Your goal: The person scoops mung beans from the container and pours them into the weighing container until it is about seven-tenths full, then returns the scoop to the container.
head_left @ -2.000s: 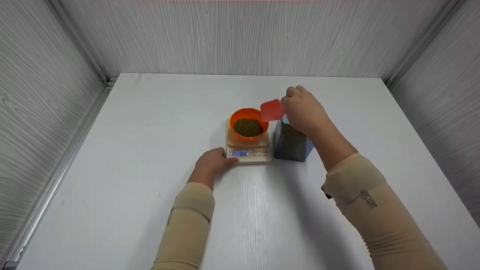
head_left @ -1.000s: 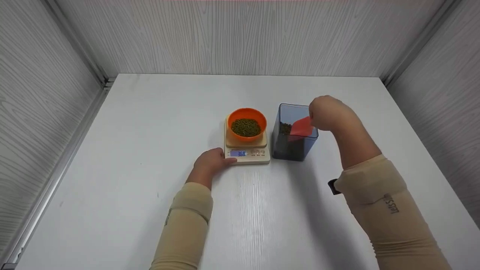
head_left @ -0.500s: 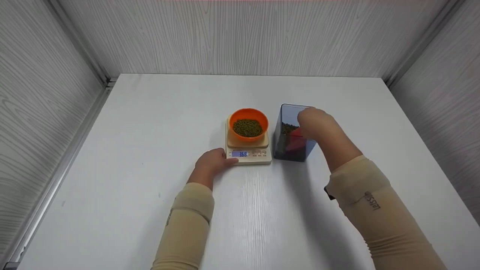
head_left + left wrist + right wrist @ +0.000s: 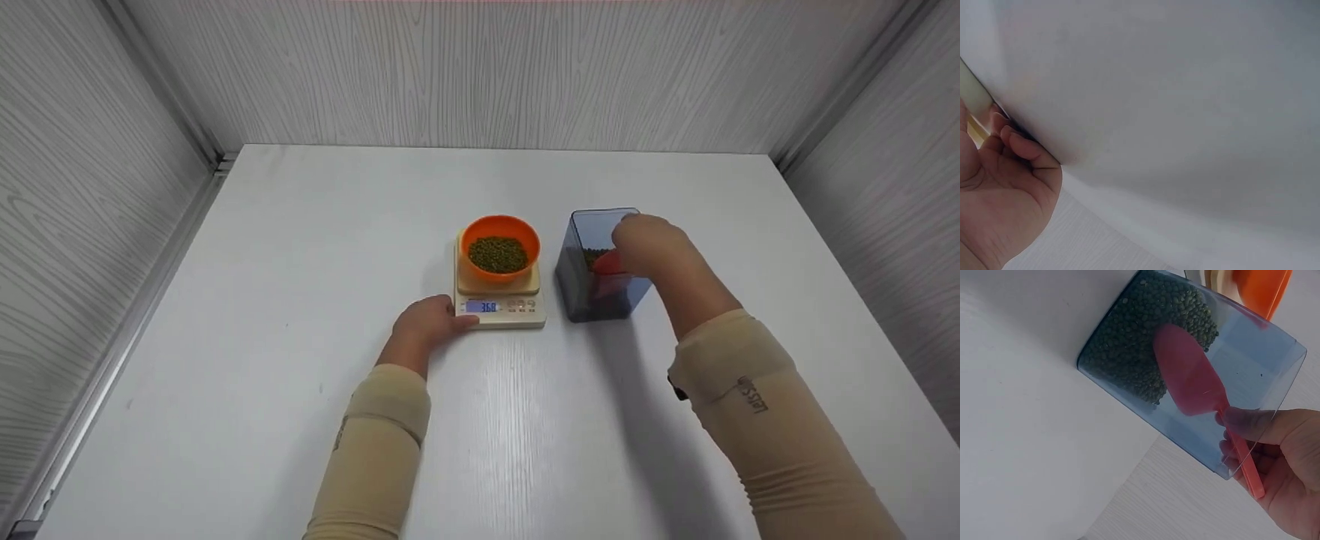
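A beige digital kitchen scale [image 4: 510, 321] lies mid-table, with an orange bowl [image 4: 499, 223] of small green mung beans [image 4: 496, 255] on it; its display reads about 368. My left hand [image 4: 429, 324] grips the scale's front left corner, thumb on top and fingers curled at the side edge, as the left wrist view [image 4: 1010, 185] also shows. To the scale's right stands a clear bluish container [image 4: 1252, 377], partly filled with mung beans [image 4: 1179, 309]. My right hand [image 4: 651, 244] pinches the handle of a red scoop [image 4: 1190, 377]. The scoop's blade is down in the container, its tip at the beans.
The white table [image 4: 300, 247] carries the scale and the container, which stand a small gap apart. Grey wood-grain panels [image 4: 480, 75] rise behind the table and on both sides.
My right hand has carried the scoop from beside the bowl's rim to the container and lowered it inside. Lately the container has shifted slightly right. My left hand stays at the scale.
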Tool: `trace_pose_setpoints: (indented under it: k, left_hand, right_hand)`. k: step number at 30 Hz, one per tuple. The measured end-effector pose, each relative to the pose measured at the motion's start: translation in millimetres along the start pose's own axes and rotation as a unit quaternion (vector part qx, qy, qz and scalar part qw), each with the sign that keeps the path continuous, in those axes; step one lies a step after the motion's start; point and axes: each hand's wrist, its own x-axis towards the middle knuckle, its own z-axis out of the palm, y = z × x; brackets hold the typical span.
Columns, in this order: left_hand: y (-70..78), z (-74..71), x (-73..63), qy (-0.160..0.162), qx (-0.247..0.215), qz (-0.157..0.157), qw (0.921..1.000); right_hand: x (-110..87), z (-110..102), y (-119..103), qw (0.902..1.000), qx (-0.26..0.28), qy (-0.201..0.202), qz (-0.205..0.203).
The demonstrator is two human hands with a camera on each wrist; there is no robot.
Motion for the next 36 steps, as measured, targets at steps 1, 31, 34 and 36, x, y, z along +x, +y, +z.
trace_pose_setpoints:
  k: [1,31,34,36]
  left_hand:
    - [0.0,-0.7,-0.4,0.001,0.000,-0.001,1.0000]
    - [0.4,1.4,0.9,0.001,0.002,-0.006,1.0000]
    - [1.0,0.7,0.4,0.001,-0.004,-0.010,0.9999]
    - [1.0,0.2,-0.1,0.001,-0.010,-0.014,0.9998]
  right_hand:
    - [0.0,0.0,0.4,1.0000,0.000,0.004,-0.002]
    - [6.4,-1.2,-5.4,0.9937,-0.056,-0.097,-0.002]
    - [7.8,-1.5,-2.8,0.9942,-0.034,-0.102,0.008]
    - [8.4,-1.8,-1.9,0.9943,-0.020,-0.104,0.013]
